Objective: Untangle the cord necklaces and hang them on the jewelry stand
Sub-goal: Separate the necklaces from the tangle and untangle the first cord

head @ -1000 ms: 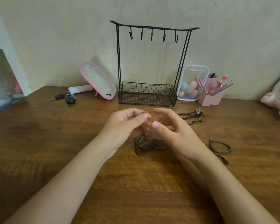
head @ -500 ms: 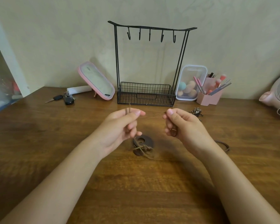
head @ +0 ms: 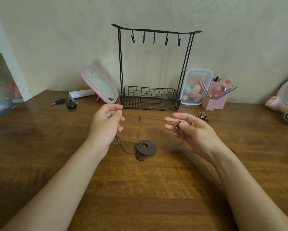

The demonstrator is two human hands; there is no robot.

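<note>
The left hand (head: 106, 125) pinches a brown cord necklace (head: 156, 117) between thumb and curled fingers. The cord runs taut rightward above the counter (head: 40, 147), a knot (head: 139, 116) midway, its ring pendant (head: 148, 147) lying on the counter below, nearer than the jewelry stand (head: 150, 101) with 5 hooks. The right hand (head: 191, 129) pinches the cord's other stretch with thumb and forefinger, remaining fingers loose.

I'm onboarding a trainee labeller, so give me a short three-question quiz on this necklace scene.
1. True or false: a necklace already hangs on the jewelry stand.
2. Where does the round pendant lie? A in the wire basket; B on the table; C on a hook.
3. What do the left hand and right hand pinch and stretch between them?
Key: 1 false; 2 B; 3 the cord.
</note>
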